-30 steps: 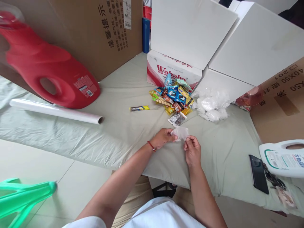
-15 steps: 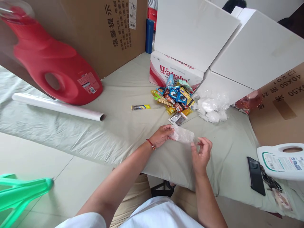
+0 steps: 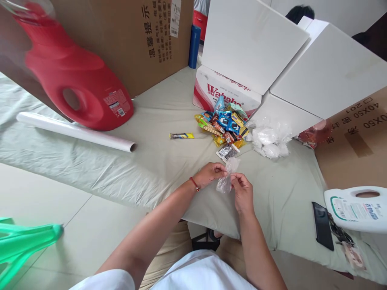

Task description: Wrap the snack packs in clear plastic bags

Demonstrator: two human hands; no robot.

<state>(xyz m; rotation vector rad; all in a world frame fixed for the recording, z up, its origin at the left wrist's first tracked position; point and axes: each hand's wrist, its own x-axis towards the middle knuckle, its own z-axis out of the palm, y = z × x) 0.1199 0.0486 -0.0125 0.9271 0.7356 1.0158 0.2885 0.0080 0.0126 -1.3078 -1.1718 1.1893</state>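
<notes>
A crinkled clear plastic bag (image 3: pixel 224 184) is pinched between my two hands, over the front of the cloth-covered table. My left hand (image 3: pixel 211 174) grips its left side with thumb and fingers. On the other side my right hand (image 3: pixel 242 189) pinches it, fingertips close to those of the left. Just beyond lies a small clear packet with dark contents (image 3: pixel 227 152). Behind that is a heap of colourful wrapped snacks (image 3: pixel 225 125), and to its right a pile of clear plastic bags (image 3: pixel 270 139). A thin yellow-and-blue snack packet (image 3: pixel 182 136) lies apart on the left.
A white roll (image 3: pixel 78 132) and a red detergent jug (image 3: pixel 81 84) stand left, before a brown carton (image 3: pixel 121 40). White boxes (image 3: pixel 242 36) rise behind the snacks. A phone (image 3: pixel 323 225) and white jug (image 3: pixel 356 209) sit right. A green stool (image 3: pixel 30 245) is on the floor.
My right hand has moved left and closed on the bag beside my left hand. The bag, stretched out flat before, is now bunched and upright between the fingers.
</notes>
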